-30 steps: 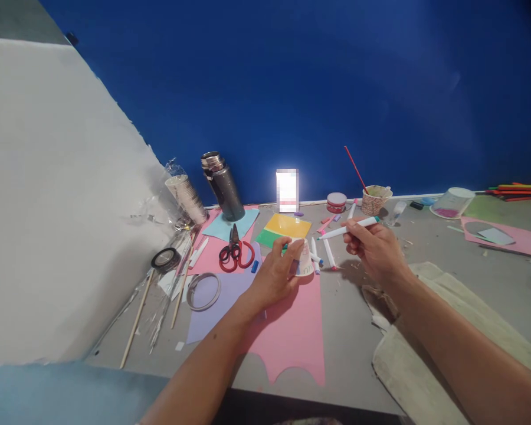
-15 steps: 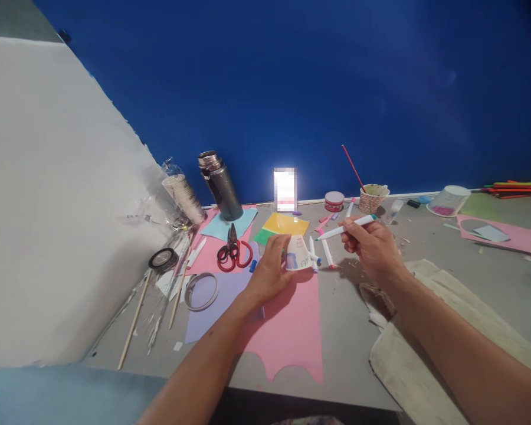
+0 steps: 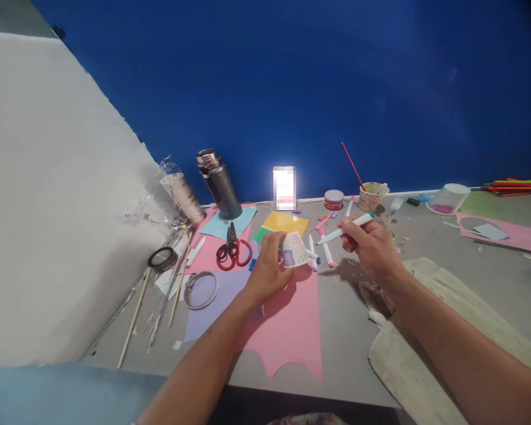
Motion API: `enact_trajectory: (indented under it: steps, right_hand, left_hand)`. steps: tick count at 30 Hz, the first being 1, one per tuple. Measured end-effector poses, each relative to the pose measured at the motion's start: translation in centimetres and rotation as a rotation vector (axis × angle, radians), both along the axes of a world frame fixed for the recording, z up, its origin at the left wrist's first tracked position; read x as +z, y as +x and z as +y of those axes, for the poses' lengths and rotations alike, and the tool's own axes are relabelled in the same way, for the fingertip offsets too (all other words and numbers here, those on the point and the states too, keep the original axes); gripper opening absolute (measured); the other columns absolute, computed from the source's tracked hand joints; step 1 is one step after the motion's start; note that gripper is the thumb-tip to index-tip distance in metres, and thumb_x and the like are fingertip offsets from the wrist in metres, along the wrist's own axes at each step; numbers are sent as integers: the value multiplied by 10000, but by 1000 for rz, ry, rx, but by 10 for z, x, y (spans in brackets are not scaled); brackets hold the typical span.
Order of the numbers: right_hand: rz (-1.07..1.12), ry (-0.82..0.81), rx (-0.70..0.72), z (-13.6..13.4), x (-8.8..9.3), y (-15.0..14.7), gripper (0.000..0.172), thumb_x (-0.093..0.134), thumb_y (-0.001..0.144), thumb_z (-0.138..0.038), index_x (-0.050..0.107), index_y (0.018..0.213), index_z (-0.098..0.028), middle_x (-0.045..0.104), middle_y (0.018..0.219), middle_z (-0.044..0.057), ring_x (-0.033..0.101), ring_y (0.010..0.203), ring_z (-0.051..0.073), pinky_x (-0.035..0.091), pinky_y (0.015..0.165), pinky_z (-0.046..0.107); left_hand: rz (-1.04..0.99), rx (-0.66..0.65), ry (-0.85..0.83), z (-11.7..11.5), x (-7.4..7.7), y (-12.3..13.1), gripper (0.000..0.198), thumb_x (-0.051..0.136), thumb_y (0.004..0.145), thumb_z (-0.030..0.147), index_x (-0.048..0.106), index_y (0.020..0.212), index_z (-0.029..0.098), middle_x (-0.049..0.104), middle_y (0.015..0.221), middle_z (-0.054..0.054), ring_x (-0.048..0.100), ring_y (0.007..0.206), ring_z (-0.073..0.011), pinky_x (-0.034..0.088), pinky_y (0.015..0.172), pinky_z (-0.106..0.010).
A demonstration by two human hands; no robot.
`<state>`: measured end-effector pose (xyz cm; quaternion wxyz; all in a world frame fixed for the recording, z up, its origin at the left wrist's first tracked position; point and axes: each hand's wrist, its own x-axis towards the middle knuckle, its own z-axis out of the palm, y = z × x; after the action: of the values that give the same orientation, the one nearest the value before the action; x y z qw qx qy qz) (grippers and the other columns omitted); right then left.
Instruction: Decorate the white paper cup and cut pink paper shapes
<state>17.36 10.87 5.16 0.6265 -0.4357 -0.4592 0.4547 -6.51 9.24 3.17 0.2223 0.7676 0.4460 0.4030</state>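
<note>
My left hand (image 3: 271, 265) grips a small white paper cup (image 3: 295, 250), turned upside down above the pink paper (image 3: 296, 330). Drawn on the cup's side are a red window, a blue-purple patch and a green squiggle. To the right, my right hand (image 3: 371, 245) holds a white marker (image 3: 343, 231) like a pen, with a green far end and its dark tip pointing left at the cup. A gap separates the tip from the cup. Several more markers (image 3: 326, 251) lie on the table just behind and beside the cup.
Left of my hands are red-handled scissors (image 3: 233, 254), tape rolls (image 3: 201, 290), wooden sticks (image 3: 134, 321), a steel flask (image 3: 221, 188) and stacked paper cups (image 3: 182, 196). A patterned cup (image 3: 372, 196) with a red stick stands behind my right hand. A cloth (image 3: 451, 330) lies under my right forearm.
My left hand has turned the cup slightly, so more of the red window shows. The marker stays nearly in place, its tip slightly lower. The view has shifted a little.
</note>
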Motion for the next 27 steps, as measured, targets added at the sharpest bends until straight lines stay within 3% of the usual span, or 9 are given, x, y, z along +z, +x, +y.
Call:
enact_trajectory:
  steps: [5, 12, 19, 27]
  right_hand:
    - [-88, 28, -27, -1, 2, -1, 352, 799, 840, -524, 698, 820, -187, 603, 608, -20, 468, 501, 94, 375, 467, 238]
    - [-28, 36, 57, -5, 4, -2, 383, 776, 843, -568, 703, 832, -192, 601, 601, -10, 465, 503, 107, 391, 474, 253]
    - [-427, 264, 56, -27, 18, -13, 350, 703, 906, -531, 697, 776, -206, 665, 623, 19, 580, 545, 148, 455, 543, 280]
    - [-533, 329, 69, -29, 13, -15, 273, 673, 929, -472, 722, 858, -212, 712, 709, 30, 651, 600, 172, 495, 601, 297]
  left_hand:
    - [2, 41, 20, 1, -2, 0, 696, 616, 722, 33, 439, 1353, 267, 475, 1388, -105, 486, 1303, -285, 568, 966, -458]
    - [-188, 11, -190, 0, 4, -1, 647, 718, 777, 165, 467, 1361, 289, 493, 1402, -88, 547, 1289, -252, 529, 1050, -456]
    - [-151, 0, -143, -5, 9, 3, 613, 758, 787, 231, 497, 1340, 278, 500, 1388, -97, 523, 1304, -278, 529, 1036, -468]
    - [-139, -16, -127, -5, 6, 3, 631, 780, 798, 242, 487, 1356, 282, 491, 1395, -96, 539, 1287, -273, 545, 1025, -460]
